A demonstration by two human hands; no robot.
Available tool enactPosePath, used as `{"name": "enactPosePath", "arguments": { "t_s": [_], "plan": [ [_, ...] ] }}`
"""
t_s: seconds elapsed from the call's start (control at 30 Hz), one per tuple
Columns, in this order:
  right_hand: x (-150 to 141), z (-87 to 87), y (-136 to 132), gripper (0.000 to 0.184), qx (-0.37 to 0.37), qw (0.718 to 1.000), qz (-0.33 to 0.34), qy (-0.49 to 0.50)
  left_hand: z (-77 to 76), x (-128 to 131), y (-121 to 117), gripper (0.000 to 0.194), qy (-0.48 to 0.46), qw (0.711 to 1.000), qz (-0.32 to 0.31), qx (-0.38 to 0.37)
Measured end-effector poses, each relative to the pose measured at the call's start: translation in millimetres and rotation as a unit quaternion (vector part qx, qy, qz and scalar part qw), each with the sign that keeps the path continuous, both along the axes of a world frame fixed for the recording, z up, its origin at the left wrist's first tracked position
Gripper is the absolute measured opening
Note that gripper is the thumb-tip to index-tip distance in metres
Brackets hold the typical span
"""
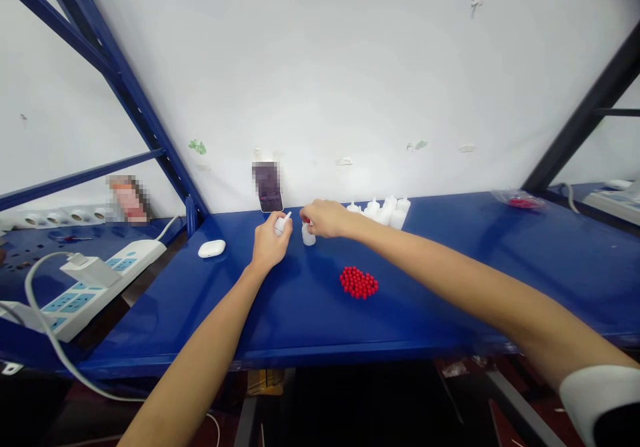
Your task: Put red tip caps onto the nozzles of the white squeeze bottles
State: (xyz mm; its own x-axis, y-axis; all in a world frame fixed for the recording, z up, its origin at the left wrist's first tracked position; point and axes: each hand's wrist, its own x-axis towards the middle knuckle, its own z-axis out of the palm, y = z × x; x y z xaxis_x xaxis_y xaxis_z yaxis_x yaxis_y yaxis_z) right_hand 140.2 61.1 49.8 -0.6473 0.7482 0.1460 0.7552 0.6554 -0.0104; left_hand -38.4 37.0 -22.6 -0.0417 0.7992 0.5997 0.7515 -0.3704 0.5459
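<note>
My left hand (270, 239) is closed round a small white squeeze bottle (281, 224) whose thin nozzle points up and to the right. Just right of it, a second small white bottle (309, 236) stands upright on the blue shelf. The closed fingers of my right hand (325, 218) are at its top, pinching a small red cap (307, 221) that shows only partly; its exact seat on the bottle is hidden. Nearer the front edge lies a cluster of several red caps (359, 282). Behind my right wrist, several white nozzle bottles (385, 212) are grouped against the wall.
A phone (271, 190) leans on the wall. To the left are a white earbud case (212, 248) and a white power strip (100, 294) with cables. A clear bag with red pieces (523, 202) lies at the far right. Blue uprights (145, 107) frame the shelf.
</note>
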Motion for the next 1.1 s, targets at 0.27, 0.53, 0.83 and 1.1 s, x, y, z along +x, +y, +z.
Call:
{"name": "enactPosePath", "arguments": {
  "t_s": [0.27, 0.53, 0.83, 1.1],
  "plan": [
    [56, -6.1, -26, 0.020, -0.042, 0.987, 0.061, 0.146, 8.0, 3, -11, 0.025, 0.032, 0.998, -0.051, 0.014],
    [99, -20.8, -48, 0.025, -0.198, 0.963, 0.174, 0.049, 7.7, 28, -30, 0.022, 0.218, 0.944, -0.241, -0.055],
    [92, -23.0, -42, 0.019, -0.201, 0.964, 0.174, 0.003, -1.5, 35, -28, 0.020, 0.233, 0.933, -0.255, -0.104],
    [87, -27.7, -34, 0.017, -0.197, 0.967, 0.159, 0.001, -0.2, 36, -27, 0.021, 0.227, 0.933, -0.256, -0.109]
  ]
}}
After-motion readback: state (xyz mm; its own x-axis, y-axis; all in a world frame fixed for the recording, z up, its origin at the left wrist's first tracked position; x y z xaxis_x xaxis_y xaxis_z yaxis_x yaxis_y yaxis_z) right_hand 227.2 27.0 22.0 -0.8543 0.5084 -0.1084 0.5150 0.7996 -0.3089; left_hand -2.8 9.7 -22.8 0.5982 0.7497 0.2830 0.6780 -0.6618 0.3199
